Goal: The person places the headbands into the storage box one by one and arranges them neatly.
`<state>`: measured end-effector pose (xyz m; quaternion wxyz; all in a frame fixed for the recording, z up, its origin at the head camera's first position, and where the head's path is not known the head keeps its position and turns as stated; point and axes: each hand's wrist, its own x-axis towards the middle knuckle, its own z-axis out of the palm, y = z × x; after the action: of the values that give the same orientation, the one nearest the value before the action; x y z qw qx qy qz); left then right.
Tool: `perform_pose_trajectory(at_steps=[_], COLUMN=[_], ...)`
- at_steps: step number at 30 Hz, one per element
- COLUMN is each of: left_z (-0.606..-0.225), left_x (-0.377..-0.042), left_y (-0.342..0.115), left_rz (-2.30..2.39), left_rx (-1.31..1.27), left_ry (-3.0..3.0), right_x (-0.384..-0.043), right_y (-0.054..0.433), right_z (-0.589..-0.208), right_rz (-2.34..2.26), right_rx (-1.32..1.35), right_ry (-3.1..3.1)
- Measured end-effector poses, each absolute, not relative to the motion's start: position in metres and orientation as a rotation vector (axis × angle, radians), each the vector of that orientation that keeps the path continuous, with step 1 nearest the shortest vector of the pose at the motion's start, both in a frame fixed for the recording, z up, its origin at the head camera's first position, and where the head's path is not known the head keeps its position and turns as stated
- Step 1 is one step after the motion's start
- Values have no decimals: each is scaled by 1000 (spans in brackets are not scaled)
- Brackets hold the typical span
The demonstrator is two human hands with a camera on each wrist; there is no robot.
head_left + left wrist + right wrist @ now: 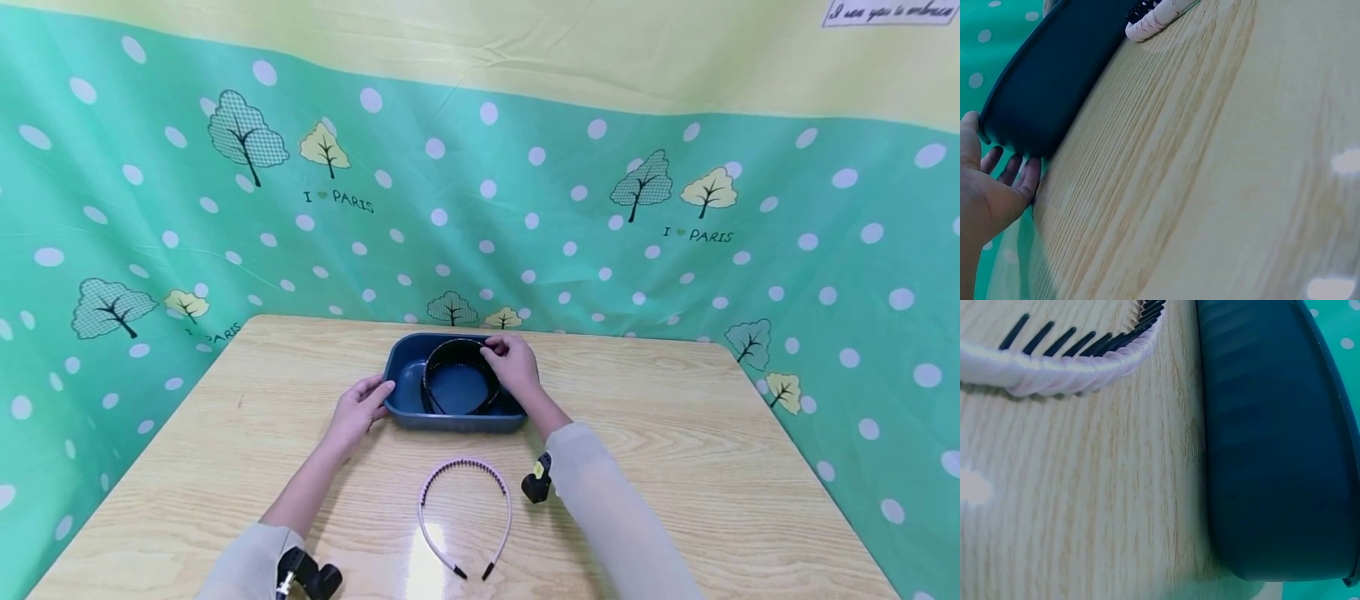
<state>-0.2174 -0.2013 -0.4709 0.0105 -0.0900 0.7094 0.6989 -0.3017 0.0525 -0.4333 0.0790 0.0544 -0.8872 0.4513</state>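
A dark blue rectangular basin (457,423) sits on the table, its long side facing me. My left hand (358,414) grips its left end, thumb over the rim and the other fingers against the outside. Inside the basin stands a wide black headband (431,367), right of the middle. With thumb and fingertips my right hand (516,371) pinches this headband at its upper right edge, above the basin's right part. In the right wrist view the basin wall (1279,444) fills the right side, and the right hand is out of sight.
A thin pale pink headband (465,461) with black teeth and black tips lies on the wooden table (660,467) in front of the basin, between my forearms. A green dotted cloth (525,200) hangs behind the table and along both sides.
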Motion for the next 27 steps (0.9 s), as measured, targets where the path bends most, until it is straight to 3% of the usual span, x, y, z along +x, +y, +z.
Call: perform_pose_trajectory(at_steps=[27], left_z=[-470], left_x=[-217], left_y=[-200], left_rz=[2195], left_rx=[-293], left_ry=[2210], right_x=[-283], right_y=[67], right_z=[-408], right_rz=[1337], right_rx=[405], right_ry=[-2652])
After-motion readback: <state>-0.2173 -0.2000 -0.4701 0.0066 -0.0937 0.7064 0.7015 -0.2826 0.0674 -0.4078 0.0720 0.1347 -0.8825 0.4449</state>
